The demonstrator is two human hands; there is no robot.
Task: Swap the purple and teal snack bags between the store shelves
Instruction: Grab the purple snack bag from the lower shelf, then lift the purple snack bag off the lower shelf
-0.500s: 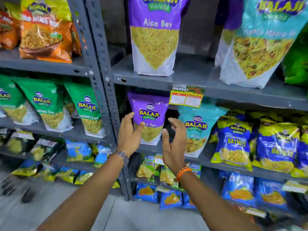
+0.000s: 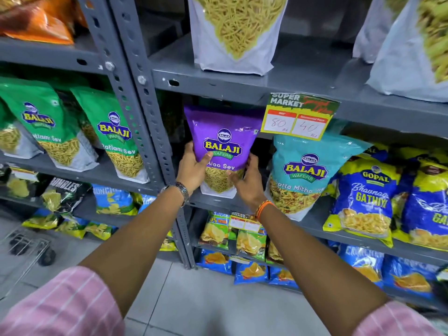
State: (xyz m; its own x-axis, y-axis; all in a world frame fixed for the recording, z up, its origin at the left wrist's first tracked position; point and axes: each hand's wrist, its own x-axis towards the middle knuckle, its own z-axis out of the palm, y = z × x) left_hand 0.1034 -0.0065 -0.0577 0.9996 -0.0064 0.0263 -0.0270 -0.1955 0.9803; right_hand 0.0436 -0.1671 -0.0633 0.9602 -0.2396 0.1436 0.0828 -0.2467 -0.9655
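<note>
A purple Balaji Aloo Sev bag [image 2: 221, 139] stands upright on the middle grey shelf [image 2: 218, 202]. My left hand [image 2: 192, 169] grips its left edge, thumb across the front. My right hand [image 2: 247, 180] holds its lower right corner. Right beside it stands a teal Balaji bag [image 2: 305, 173], untouched. On the upper shelf [image 2: 242, 86] a larger bag with a clear window [image 2: 236, 37] stands above the purple one, and another big bag [image 2: 417, 49] stands at the far right; their tops are cut off by the frame.
A yellow price tag [image 2: 299, 117] hangs from the upper shelf edge, close above both bags. Grey perforated uprights [image 2: 143, 117] stand just left of my left hand. Green Balaji bags [image 2: 114, 132] fill the left bay, blue Gopal bags [image 2: 366, 197] the right. A wire trolley [image 2: 26, 248] sits low left.
Both hands have moved forward from open and apart to closing on the purple bag's sides. The view has come closer to the shelf.
</note>
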